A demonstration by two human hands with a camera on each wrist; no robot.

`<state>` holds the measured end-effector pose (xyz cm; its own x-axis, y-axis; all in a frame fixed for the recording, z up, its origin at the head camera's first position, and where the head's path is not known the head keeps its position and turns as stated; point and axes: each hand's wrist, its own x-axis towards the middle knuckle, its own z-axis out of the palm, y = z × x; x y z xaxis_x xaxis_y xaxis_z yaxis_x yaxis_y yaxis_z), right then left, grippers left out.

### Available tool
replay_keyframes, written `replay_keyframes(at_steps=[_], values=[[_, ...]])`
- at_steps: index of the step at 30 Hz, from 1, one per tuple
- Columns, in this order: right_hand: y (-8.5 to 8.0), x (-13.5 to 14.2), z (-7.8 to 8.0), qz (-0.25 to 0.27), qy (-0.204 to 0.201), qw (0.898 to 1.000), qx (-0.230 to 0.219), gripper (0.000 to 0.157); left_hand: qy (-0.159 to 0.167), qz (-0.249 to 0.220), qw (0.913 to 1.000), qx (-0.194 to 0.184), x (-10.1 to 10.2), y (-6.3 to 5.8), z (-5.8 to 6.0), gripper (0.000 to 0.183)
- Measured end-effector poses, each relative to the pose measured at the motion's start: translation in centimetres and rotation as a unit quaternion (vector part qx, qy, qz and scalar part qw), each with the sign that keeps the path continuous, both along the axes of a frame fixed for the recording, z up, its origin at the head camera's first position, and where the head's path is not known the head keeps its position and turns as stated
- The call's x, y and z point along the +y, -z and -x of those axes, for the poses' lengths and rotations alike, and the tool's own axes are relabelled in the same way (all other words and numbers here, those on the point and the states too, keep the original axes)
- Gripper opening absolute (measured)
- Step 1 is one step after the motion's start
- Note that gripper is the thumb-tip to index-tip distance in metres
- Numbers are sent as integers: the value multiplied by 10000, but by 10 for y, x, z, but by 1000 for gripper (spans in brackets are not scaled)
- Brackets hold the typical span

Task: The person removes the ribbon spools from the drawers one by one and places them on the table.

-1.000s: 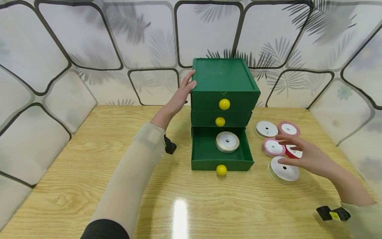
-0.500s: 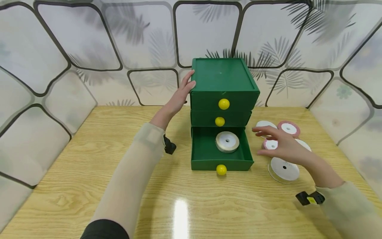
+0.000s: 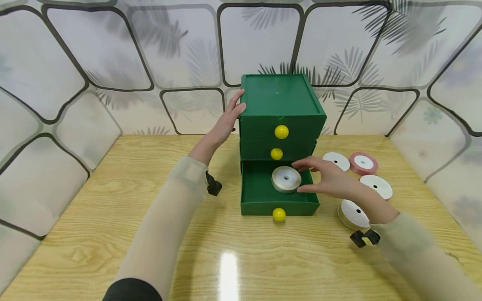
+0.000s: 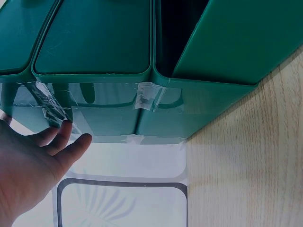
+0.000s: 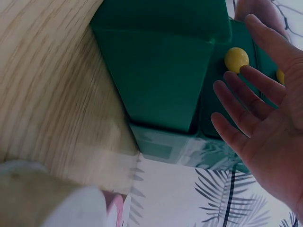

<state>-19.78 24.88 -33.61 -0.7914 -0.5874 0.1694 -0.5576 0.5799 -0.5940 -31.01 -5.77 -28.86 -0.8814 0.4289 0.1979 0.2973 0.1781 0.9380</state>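
A green cabinet [image 3: 280, 96] with yellow knobs stands in the head view, its bottom drawer [image 3: 256, 208] pulled out. Inside that drawer lies a cream ribbon spool [image 3: 280, 179] with a white face. My right hand [image 3: 331, 179] reaches over the drawer's right wall, thumb and fingers spread close to the spool's right edge. In the right wrist view this right hand [image 5: 277, 123] shows an empty palm. My left hand [image 3: 223, 124] rests against the cabinet's upper left side; the left wrist view shows its fingers [image 4: 73, 150] at the taped side wall.
Right of the cabinet lie a white-faced spool [image 3: 335, 159], a pink-rimmed spool [image 3: 363, 163], another white-faced spool [image 3: 378, 186] and a larger spool [image 3: 352, 215] partly behind my right wrist. A patterned wall [image 3: 188, 46] stands behind the wooden table [image 3: 150, 175].
My right hand has moved left from above the loose spools to over the open drawer, covering one pink spool from view. The left hand and the cabinet hold their places.
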Motion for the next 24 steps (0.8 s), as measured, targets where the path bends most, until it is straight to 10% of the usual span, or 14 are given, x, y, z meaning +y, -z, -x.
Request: replay_keyframes(at_steps=[24], values=[[30,-27,25,-675,-221,9971,279,40,-29,-53,10000,39,0,1,0,59]])
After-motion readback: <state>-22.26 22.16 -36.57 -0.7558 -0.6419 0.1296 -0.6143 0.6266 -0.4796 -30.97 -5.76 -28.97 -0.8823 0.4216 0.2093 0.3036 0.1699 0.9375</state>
